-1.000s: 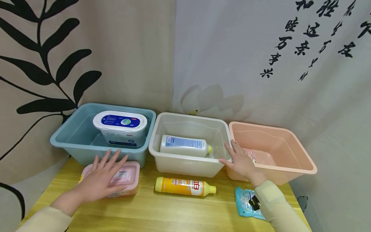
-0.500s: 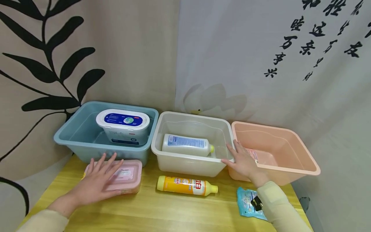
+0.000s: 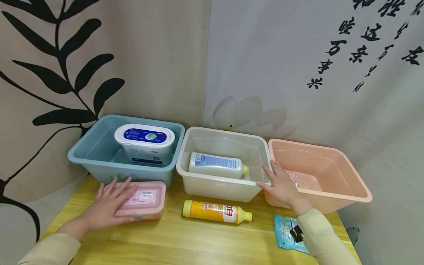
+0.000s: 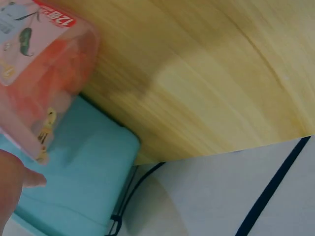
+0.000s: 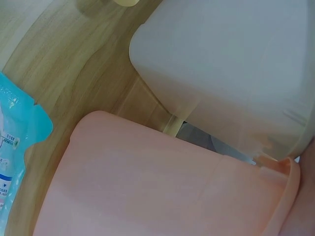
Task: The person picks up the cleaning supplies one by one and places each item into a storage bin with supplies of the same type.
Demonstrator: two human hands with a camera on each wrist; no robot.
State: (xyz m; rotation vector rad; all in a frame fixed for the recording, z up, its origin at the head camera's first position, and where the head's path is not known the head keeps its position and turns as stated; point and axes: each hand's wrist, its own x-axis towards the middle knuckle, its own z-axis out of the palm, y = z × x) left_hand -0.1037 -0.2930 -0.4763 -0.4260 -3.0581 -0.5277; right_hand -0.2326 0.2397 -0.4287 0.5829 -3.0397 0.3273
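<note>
My left hand (image 3: 106,206), fingers spread, lies over the left side of a pink lidded plastic box (image 3: 145,198) with a label on top. In the left wrist view, the box (image 4: 49,73) shows see-through sides beside the blue bin (image 4: 93,157), and one fingertip of the hand (image 4: 12,184) enters at lower left. My right hand (image 3: 284,187) rests with spread fingers at the adjoining rims of the white bin (image 3: 215,187) and the peach bin (image 3: 324,195). Neither hand grips anything.
A white tub with a blue label (image 3: 145,145) stands in the blue bin (image 3: 126,171). A white bottle (image 3: 215,166) lies in the white bin. On the wooden table (image 3: 159,243) lie a yellow bottle (image 3: 215,212) and a blue packet (image 3: 285,233), partly behind my right sleeve.
The view has swung slightly left, so everything sits farther right. My left hand has drawn back toward the left edge of the pink box, uncovering more of its lid. The right hand stays put.
</note>
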